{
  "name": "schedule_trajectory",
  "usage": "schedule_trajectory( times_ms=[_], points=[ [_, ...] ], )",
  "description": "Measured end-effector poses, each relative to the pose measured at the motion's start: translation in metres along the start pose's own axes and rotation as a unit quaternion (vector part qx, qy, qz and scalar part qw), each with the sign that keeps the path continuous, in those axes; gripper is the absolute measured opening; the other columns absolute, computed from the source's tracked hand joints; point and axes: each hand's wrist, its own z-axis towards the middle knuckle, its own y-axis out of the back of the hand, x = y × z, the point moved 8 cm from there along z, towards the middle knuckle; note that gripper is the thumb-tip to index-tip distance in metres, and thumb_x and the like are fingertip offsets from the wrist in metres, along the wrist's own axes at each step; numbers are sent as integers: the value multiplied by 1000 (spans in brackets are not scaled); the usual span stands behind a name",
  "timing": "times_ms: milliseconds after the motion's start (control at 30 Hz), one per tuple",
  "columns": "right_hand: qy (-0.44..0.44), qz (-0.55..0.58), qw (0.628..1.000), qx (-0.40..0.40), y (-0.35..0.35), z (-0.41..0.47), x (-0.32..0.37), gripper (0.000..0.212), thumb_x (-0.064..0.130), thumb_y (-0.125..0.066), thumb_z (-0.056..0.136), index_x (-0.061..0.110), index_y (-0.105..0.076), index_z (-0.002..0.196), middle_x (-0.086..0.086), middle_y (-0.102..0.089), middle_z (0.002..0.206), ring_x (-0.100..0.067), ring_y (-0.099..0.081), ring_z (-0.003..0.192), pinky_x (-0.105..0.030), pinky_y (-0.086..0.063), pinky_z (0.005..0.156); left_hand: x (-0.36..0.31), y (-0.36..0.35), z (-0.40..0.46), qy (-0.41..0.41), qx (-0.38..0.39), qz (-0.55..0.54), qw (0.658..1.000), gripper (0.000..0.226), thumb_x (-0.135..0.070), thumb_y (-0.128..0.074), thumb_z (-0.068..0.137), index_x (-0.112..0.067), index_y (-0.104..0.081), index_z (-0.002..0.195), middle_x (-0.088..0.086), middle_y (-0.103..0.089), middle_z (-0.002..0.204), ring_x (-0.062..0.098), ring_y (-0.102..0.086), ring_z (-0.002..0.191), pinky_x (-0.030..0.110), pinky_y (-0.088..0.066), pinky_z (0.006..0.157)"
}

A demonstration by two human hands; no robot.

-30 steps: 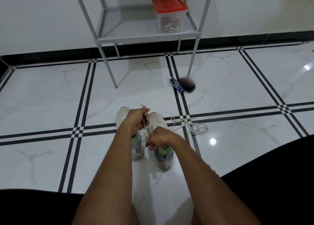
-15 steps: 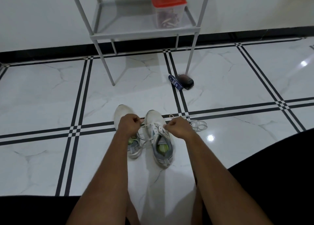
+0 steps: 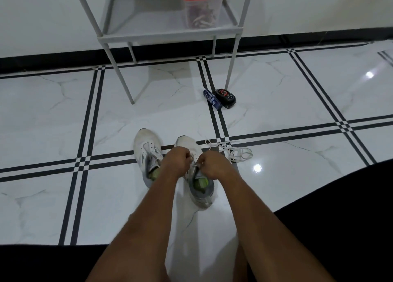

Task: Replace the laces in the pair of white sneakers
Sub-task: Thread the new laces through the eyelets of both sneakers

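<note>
Glossy white marble floor point(image 3: 53, 115) crossed by paired black lines, black skirting under a white wall. Grey metal rack point(image 3: 168, 33) carrying a red-lidded tub point(image 3: 201, 5). Blue tube point(image 3: 212, 99) touching a black case point(image 3: 225, 98) near the rack's leg. Two white sneakers point(image 3: 146, 154) side by side; loose lace point(image 3: 236, 152) just right. Left hand point(image 3: 175, 161) and right hand point(image 3: 214, 164), fingers curled, pinching the lace point(image 3: 196, 164) over the right sneaker point(image 3: 202, 188).

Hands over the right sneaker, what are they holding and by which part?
Both the left hand and right hand pinch the lace above the right sneaker; which part cannot be told.
</note>
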Motion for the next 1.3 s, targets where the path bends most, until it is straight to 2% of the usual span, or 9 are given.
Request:
schedule_trajectory(
  times_ms=[133, 267, 400, 567, 767, 933, 1000, 1133, 1300],
  points=[
    [-29, 24, 998, -43, 6, -4, -11, 29, 34, -69, 88, 15, -76, 110, -4, -71, 116, -24, -68, 106, -40, -58, 91, 11, -21, -9, 20, 28, -23, 999, 8, -24, -71, 90, -18, -76, 87, 6, -74, 93, 27, -68, 90, 35, -54, 77],
    [-40, 12, 996, -81, -3, -3, -10, 34, 50, -65, 89, 18, -66, 100, -6, -64, 111, -28, -67, 102, -34, -51, 76, 19, -18, -9, 46, -21, -122, 991, 10, -8, -69, 87, -13, -78, 85, 6, -75, 90, 26, -70, 88, 37, -56, 81],
    [-54, -12, 994, -90, -11, -2, -7, 30, 45, -60, 92, 20, -53, 78, -4, -63, 92, -30, -69, 93, -33, -50, 72, 7, -7, 0, 36, -44, -150, 987, 16, -5, -66, 89, -17, -76, 88, 2, -76, 92, 20, -69, 89, 33, -55, 81],
    [-36, -27, 994, -102, -13, -5, -1, 27, 41, -60, 92, 19, -56, 76, -6, -65, 86, -28, -69, 89, -33, -51, 70, -11, -17, 0, -18, -2, -22, 1000, 11, -19, -64, 91, -27, -71, 94, -2, -60, 105, 21, -61, 90, 37, -53, 79],
    [-34, -17, 995, -92, -16, -4, -5, 45, 46, -63, 93, 21, -44, 61, -1, -48, 71, -26, -60, 74, -31, -43, 63, 9, -32, -8, 41, 20, -55, 997, 7, -17, -66, 91, -19, -72, 94, 7, -72, 95, 28, -67, 90, 39, -58, 78],
    [-29, -55, 997, -49, -11, 6, 1, 15, 27, -68, 96, 12, -69, 92, -10, -70, 98, -31, -71, 100, -32, -48, 73, 13, -31, -7, 38, 34, -97, 994, 17, -4, -69, 86, -14, -79, 98, 8, -76, 100, 24, -69, 94, 29, -53, 83],
    [-14, -84, 995, -44, -8, 9, 6, 18, 24, -71, 96, 10, -70, 106, -11, -72, 109, -32, -71, 105, -35, -50, 76, 12, -28, -7, 37, 37, -99, 994, 20, -3, -67, 86, -13, -78, 98, 7, -76, 101, 23, -68, 96, 29, -53, 84],
    [10, -118, 992, -38, -4, 6, 10, 19, 24, -70, 97, 8, -68, 107, -12, -72, 109, -32, -69, 106, -39, -54, 83, 9, -25, -6, 40, 20, -96, 994, 17, -10, -66, 86, -20, -78, 94, 1, -76, 100, 20, -66, 96, 30, -53, 84],
    [17, -105, 993, -59, -3, -3, 11, 6, 14, -65, 92, 13, -63, 97, -11, -70, 105, -31, -68, 101, -36, -52, 79, 8, -31, -6, 46, 35, -94, 994, 17, -11, -64, 86, -21, -78, 89, 3, -75, 97, 23, -68, 93, 34, -56, 84]
  ],
)
